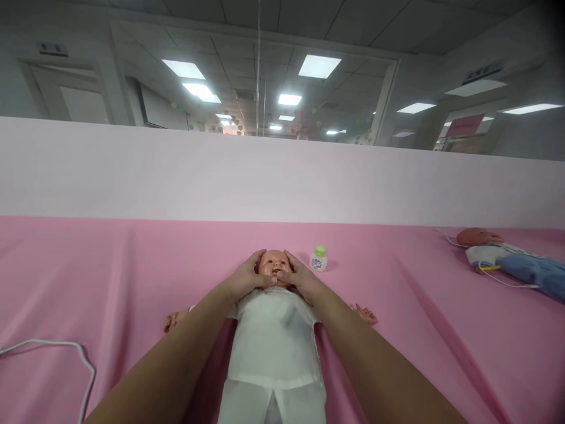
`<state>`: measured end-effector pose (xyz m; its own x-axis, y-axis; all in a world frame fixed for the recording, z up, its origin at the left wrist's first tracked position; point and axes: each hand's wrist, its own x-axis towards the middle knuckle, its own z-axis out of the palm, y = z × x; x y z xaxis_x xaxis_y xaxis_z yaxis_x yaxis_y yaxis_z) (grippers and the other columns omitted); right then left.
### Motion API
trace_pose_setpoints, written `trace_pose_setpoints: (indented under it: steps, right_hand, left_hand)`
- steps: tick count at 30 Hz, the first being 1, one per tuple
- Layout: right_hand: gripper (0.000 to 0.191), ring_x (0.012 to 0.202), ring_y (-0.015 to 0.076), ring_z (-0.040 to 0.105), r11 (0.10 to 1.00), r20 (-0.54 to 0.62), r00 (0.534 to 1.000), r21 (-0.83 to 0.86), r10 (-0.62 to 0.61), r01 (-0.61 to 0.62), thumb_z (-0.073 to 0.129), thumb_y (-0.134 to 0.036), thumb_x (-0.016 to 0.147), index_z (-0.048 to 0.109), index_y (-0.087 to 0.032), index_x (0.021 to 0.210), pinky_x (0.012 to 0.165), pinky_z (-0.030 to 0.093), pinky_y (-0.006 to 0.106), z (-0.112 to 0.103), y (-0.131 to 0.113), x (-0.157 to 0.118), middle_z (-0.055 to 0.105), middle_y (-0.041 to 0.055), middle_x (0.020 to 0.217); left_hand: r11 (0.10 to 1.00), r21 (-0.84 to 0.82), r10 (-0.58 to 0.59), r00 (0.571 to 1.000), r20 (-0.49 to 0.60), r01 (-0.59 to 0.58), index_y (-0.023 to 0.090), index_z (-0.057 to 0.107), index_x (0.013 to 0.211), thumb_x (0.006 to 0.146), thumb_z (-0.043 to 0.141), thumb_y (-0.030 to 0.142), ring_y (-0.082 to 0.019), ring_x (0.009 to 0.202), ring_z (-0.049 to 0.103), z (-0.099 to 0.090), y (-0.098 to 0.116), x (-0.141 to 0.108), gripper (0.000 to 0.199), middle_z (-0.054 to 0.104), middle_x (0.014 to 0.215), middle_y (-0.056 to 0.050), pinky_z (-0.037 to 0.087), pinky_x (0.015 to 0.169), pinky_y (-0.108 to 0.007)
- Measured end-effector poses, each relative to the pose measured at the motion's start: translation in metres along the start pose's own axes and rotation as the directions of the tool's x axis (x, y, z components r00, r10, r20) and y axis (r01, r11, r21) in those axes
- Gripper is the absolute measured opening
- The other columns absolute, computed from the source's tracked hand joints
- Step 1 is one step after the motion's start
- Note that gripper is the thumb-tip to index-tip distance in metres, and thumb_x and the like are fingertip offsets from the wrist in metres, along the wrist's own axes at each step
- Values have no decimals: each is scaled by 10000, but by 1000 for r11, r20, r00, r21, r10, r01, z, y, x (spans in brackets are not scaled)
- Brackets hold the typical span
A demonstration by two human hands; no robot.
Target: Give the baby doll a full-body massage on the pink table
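A baby doll [277, 341] in white clothes lies on its back, head away from me, its arms spread out to the sides. My left hand [248, 277] cups the left side of its head, and my right hand [304, 279] cups the right side. Both thumbs rest on the chin just below the mouth, close together. The fingers curve around the sides of the head, with their tips partly hidden. Just right of my right hand stands a small clear bottle [318, 262] with a green cap, upright and untouched.
Pink cloth [145, 271] with folds covers the table. A second doll [521, 262] in blue and white lies at the far right, a thin white cord by it. Another white cable [82, 353] runs at lower left. Behind is a low white wall [282, 179] with glass above.
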<state>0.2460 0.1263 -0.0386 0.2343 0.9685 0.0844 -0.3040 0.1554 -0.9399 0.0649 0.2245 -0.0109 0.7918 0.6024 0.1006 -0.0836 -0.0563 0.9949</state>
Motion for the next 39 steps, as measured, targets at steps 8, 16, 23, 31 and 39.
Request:
trace_pose_setpoints:
  steps: [8, 16, 23, 31, 39]
  right_hand:
    - [1407, 1313, 288, 603, 991, 36, 997, -119, 61, -56, 990, -260, 574, 90, -268, 1655, 1100, 499, 440, -12, 0, 5, 490, 134, 1566]
    - [1178, 1260, 319, 628, 893, -184, 970, -446, -162, 64, 991, -393, 551, 421, -259, 1573, 1142, 426, 467, -8, 2, 9, 673, 97, 1370]
    - [1091, 1293, 333, 609, 835, -176, 962, -544, -209, 81, 954, -473, 600, 463, -261, 1550, 1110, 458, 470, -8, 4, 10, 656, 105, 1397]
    - [1077, 1339, 294, 587, 880, -94, 981, -462, -168, 106, 914, -504, 668, 395, -265, 1581, 1153, 452, 454, -11, 5, 13, 573, 85, 1505]
    - [1020, 1401, 293, 531, 877, -49, 984, -464, -170, 128, 873, -510, 738, 378, -242, 1588, 1195, 411, 459, -20, 8, 17, 508, 85, 1561]
  left_hand:
    - [965, 240, 119, 992, -50, -104, 228, 633, 1340, 745, 849, 427, -345, 1194, 670, 8, 5, 1, 664, 707, 1313, -114, 552, 1008, -437]
    - [854, 510, 285, 914, -288, -105, 225, 630, 1408, 808, 774, 474, -365, 1335, 578, 9, -17, 15, 665, 656, 1414, -113, 390, 1165, -466]
    - [795, 605, 226, 946, -232, -42, 185, 426, 1579, 920, 606, 588, -316, 1458, 460, 3, -25, 18, 793, 496, 1574, -116, 330, 1213, -416]
    - [811, 583, 207, 954, -216, -44, 143, 338, 1616, 887, 658, 572, -305, 1450, 473, -2, -35, 21, 904, 481, 1581, -128, 382, 1190, -389]
    - [832, 553, 210, 945, -249, -39, 116, 377, 1594, 921, 615, 523, -311, 1455, 466, 4, -28, 17, 822, 474, 1581, -144, 362, 1209, -417]
